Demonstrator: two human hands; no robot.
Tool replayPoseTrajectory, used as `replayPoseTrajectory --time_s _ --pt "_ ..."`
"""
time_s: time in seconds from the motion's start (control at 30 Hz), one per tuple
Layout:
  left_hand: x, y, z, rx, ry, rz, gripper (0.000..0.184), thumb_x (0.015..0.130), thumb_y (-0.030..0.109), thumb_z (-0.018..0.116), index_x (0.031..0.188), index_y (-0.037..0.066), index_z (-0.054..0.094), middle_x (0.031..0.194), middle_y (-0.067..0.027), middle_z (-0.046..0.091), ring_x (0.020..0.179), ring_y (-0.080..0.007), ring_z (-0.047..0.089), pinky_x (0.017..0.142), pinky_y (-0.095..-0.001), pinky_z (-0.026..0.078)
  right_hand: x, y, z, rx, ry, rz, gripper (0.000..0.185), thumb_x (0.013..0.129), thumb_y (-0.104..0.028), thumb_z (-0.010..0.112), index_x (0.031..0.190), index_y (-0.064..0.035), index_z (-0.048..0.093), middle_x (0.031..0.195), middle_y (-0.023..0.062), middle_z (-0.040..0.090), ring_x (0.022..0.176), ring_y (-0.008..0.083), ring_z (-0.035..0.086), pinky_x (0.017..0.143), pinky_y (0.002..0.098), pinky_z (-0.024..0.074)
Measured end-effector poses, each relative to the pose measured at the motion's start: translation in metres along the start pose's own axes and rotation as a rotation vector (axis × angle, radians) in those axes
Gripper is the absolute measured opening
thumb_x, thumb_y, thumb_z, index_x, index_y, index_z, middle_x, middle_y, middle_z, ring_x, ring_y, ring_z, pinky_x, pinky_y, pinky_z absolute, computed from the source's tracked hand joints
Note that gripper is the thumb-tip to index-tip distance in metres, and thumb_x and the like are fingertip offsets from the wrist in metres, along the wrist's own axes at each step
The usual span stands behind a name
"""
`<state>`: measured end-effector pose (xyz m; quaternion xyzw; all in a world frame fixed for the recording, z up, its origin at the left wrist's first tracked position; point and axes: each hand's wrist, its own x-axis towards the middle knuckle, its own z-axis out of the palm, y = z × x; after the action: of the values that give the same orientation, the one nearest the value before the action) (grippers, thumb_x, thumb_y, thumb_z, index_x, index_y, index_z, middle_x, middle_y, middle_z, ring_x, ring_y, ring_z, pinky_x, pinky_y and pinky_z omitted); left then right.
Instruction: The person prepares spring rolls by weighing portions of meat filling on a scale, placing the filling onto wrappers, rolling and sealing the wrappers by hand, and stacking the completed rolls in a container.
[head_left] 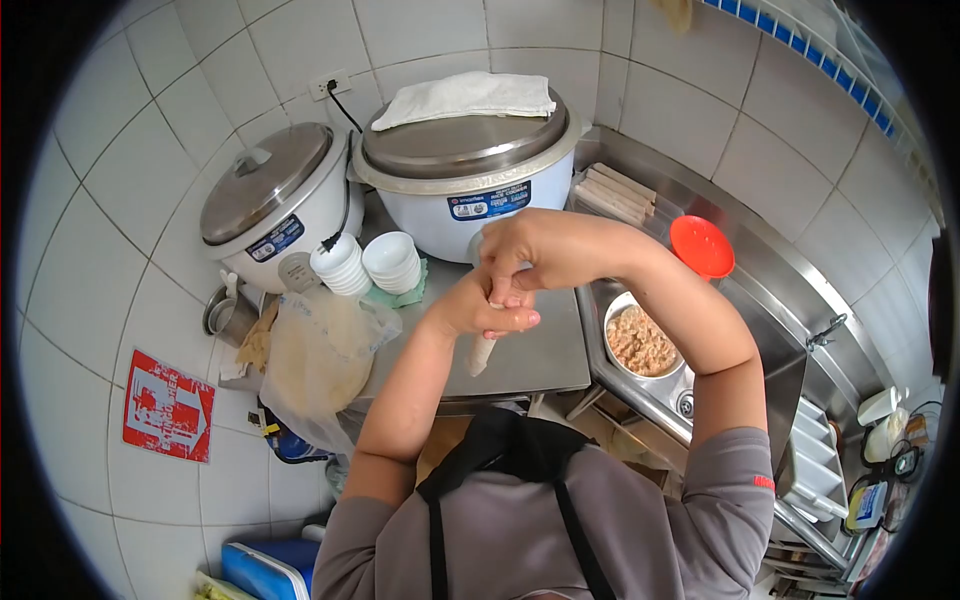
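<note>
Over the front of the steel counter, my left hand (475, 306) is wrapped around a long pale roll (481, 355), whose lower part hangs below the fingers. My right hand (515, 258) is bent down over the left one. Its fingertips are pinched together at the upper end of the roll, beside my left thumb. The hands hide the top of the roll. Right of them, a white container of chunky orange-brown food (641, 342) sits at the sink. Similar pale rolls (615, 193) lie stacked behind my right forearm.
Two rice cookers, a large one (420, 205) and a smaller one (285, 220), stand at the back, with stacked white bowls (392, 262) before them. A plastic bag (315, 355) hangs over the counter's left edge. A red plate (702, 247) lies beyond my right forearm.
</note>
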<state>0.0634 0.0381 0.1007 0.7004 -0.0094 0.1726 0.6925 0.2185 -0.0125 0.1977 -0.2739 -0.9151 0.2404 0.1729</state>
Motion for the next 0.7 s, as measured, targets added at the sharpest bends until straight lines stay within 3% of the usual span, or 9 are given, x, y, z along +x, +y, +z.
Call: replayPoseTrajectory --time_s 0.17,0.3,0.4,0.47,0.57,0.6,0.7 --pt "0.001 0.004 0.000 -0.046 0.135 -0.051 0.007 0.075 -0.001 0.056 0.072 0.002 0.050 0.048 0.0005 0.044 0.035 -0.0058 0.037 0.033 -0.0213 0.029 0.015 0.009 0.003 -0.215 0.008 0.032 0.007 0.063 -0.004 0.066 0.068 -0.0077 0.063 0.070 0.0010 0.051 0.079 0.0196 0.049 0.072 0.0318 0.0373" --pt "-0.001 0.005 0.001 0.015 0.245 -0.027 0.005 0.075 -0.001 0.054 0.072 0.002 0.051 0.047 0.0000 0.044 0.034 -0.0064 0.037 0.034 -0.0213 0.029 0.025 0.008 0.014 -0.473 0.075 0.056 0.010 0.059 -0.007 0.067 0.064 -0.0099 0.058 0.068 -0.0010 0.049 0.079 0.0188 0.048 0.075 0.0299 0.0323" --pt "-0.001 0.001 -0.002 0.046 0.375 0.038 0.006 0.074 -0.002 0.055 0.072 0.002 0.051 0.049 -0.0002 0.045 0.036 -0.0072 0.040 0.035 -0.0217 0.030 0.031 0.017 0.025 -0.627 0.164 0.086 0.011 0.060 -0.007 0.066 0.067 -0.0089 0.058 0.073 -0.0002 0.054 0.080 0.0197 0.049 0.075 0.0328 0.0348" --pt "0.000 -0.003 -0.010 0.071 0.475 0.083 0.009 0.072 -0.002 0.058 0.072 0.004 0.052 0.054 0.0003 0.049 0.041 -0.0073 0.043 0.038 -0.0220 0.032 0.026 0.021 0.020 -0.422 0.262 0.142 0.012 0.062 -0.007 0.066 0.073 -0.0096 0.061 0.077 -0.0001 0.057 0.082 0.0198 0.050 0.074 0.0352 0.0360" --pt "0.010 0.010 -0.006 0.190 0.853 0.154 0.009 0.072 -0.004 0.055 0.074 0.003 0.050 0.061 -0.0014 0.052 0.044 -0.0083 0.046 0.040 -0.0221 0.035 0.013 0.020 0.024 -0.362 0.498 0.134 0.018 0.065 -0.009 0.065 0.083 -0.0102 0.065 0.085 0.0008 0.060 0.089 0.0209 0.051 0.079 0.0389 0.0379" --pt "0.008 0.007 -0.013 0.216 0.912 0.141 0.012 0.075 -0.004 0.055 0.082 0.002 0.049 0.070 -0.0031 0.054 0.055 -0.0083 0.051 0.047 -0.0211 0.040 0.011 0.017 0.030 -0.381 0.586 0.112 0.020 0.066 -0.009 0.065 0.086 -0.0104 0.067 0.089 0.0013 0.061 0.092 0.0215 0.052 0.081 0.0401 0.0386" --pt "0.016 0.001 -0.009 0.145 1.048 0.518 0.019 0.078 -0.004 0.055 0.092 0.002 0.044 0.076 -0.0040 0.055 0.065 -0.0081 0.052 0.054 -0.0198 0.043 0.019 0.006 0.059 -0.607 0.801 0.065 0.025 0.069 -0.012 0.064 0.094 -0.0104 0.067 0.096 0.0033 0.061 0.102 0.0254 0.051 0.093 0.0443 0.0347"
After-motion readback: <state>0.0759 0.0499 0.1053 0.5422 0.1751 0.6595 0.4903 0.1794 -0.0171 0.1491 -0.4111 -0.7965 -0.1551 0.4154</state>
